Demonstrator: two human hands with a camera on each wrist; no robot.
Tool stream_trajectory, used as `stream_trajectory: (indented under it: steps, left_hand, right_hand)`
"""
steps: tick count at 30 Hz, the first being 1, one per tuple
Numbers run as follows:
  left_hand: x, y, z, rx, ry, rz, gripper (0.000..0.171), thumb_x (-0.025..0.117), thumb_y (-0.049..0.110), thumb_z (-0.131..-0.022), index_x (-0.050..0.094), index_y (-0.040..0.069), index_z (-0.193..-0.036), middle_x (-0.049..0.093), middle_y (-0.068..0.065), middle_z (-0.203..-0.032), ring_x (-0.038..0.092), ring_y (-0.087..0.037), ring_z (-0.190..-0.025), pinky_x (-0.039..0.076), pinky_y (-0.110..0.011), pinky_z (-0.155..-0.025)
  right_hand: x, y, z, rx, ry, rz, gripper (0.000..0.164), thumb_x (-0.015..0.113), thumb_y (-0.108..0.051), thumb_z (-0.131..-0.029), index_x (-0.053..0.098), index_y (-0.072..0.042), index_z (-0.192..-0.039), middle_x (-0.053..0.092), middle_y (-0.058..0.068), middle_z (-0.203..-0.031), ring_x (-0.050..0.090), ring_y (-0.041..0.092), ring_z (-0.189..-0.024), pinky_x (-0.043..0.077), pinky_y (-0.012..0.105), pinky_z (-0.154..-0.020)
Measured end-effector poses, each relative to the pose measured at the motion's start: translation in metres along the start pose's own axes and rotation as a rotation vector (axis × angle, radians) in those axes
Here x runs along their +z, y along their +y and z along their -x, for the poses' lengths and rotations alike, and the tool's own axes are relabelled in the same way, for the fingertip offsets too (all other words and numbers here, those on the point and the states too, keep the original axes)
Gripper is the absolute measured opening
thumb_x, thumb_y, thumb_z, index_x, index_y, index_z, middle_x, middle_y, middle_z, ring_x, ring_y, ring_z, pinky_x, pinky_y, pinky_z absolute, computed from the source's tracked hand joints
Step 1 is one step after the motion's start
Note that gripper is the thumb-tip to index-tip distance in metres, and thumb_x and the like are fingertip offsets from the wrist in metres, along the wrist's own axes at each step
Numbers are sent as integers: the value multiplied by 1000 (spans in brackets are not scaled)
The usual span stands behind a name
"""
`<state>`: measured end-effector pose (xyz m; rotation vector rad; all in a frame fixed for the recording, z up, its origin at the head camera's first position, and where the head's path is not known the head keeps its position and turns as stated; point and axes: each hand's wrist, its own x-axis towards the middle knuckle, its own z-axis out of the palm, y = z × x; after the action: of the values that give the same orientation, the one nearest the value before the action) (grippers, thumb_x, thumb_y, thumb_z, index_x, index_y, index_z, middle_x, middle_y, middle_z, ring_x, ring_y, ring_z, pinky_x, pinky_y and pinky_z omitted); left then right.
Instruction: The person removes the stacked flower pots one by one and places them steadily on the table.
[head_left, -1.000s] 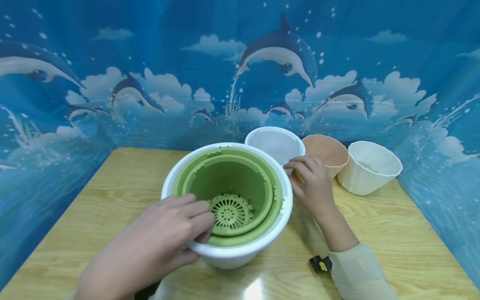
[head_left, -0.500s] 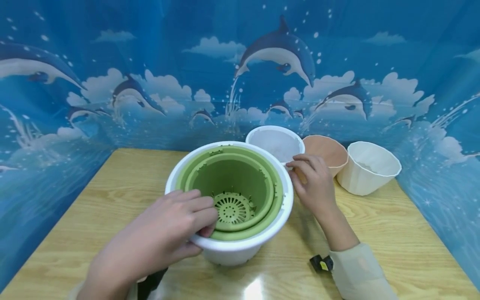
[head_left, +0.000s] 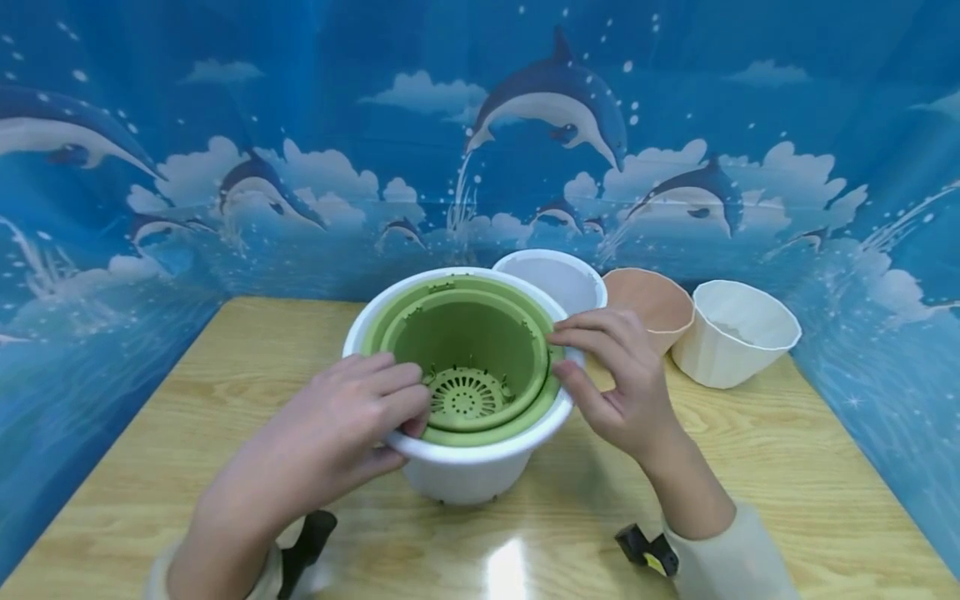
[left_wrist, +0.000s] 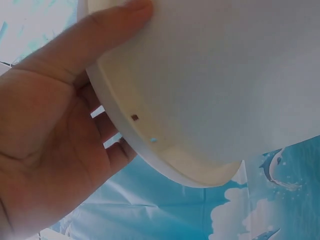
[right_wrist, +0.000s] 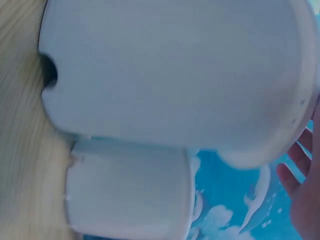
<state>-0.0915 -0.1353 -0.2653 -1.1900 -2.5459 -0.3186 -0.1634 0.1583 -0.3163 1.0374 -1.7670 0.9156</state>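
Two green pots [head_left: 465, 325], one inside the other, sit within a larger white flowerpot [head_left: 468, 479]; slots pierce the inner green bottom. My left hand [head_left: 345, 425] grips the white pot's near-left rim, with fingers over the edge and thumb outside beneath it. In the left wrist view the thumb [left_wrist: 107, 30] lies along the white outer wall. At the right side of the nested pots, my right hand [head_left: 618, 379] has its fingertips and thumb tip over the green and white rims. Much of that hand is outside the right wrist view.
Behind the nested pots stand another white pot [head_left: 555, 279], an orange-brown pot [head_left: 648, 304] and a cream pot [head_left: 738, 333], side by side on the wooden table [head_left: 270, 350]. A blue dolphin-print curtain [head_left: 420, 150] rises right behind them.
The nested pots have shifted slightly right and away from me, with my left hand moving along on the rim. My right hand has come left, its fingertips now over the green rim.
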Motion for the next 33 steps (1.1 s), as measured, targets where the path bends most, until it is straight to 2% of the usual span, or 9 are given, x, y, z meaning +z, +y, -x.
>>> stream_trajectory:
  steps: [3,6,9,13,21,33]
  left_hand:
    - [0,0,0,-17,-10,-8,30,86,22,-77,56,24,-82,50,14,-85,46,-8,-80,46,-28,-70]
    - [0,0,0,-31,-28,-7,30,86,23,-77,56,25,-83,50,14,-86,46,-8,-81,46,-28,-71]
    - [0,0,0,-43,-44,-9,31,86,24,-78,55,26,-83,49,16,-86,45,-8,-80,45,-28,-71]
    - [0,0,0,-50,-49,-7,32,86,24,-78,55,27,-82,50,16,-87,45,-7,-81,45,-27,-71]
    - [1,1,-1,-46,-39,-9,32,86,24,-78,54,27,-82,49,16,-87,44,-8,-81,44,-28,-72]
    - [2,1,-1,-40,-14,-15,31,86,23,-77,54,25,-81,51,14,-86,46,-9,-82,45,-30,-72]
  right_hand:
    - [3,-11,-2,-85,-110,-27,42,53,-43,-102,74,-7,-105,70,12,-108,60,31,-102,43,35,-96]
    - [6,-18,-2,-124,-210,-44,46,45,-45,-104,72,-9,-114,69,10,-116,60,30,-110,44,39,-100]
    - [6,-20,1,-119,-305,-29,51,35,-46,-107,71,-12,-119,70,6,-119,62,28,-114,44,44,-103]
    - [6,-20,4,-97,-381,16,54,28,-45,-108,74,-18,-114,73,-4,-113,63,24,-113,41,51,-105]
    - [5,-20,7,-46,-412,21,49,31,-42,-108,76,-22,-106,74,-9,-103,63,20,-110,38,51,-107]
    - [8,-24,6,3,-373,-10,45,36,-41,-106,76,-23,-102,72,-7,-100,62,17,-103,36,50,-107]
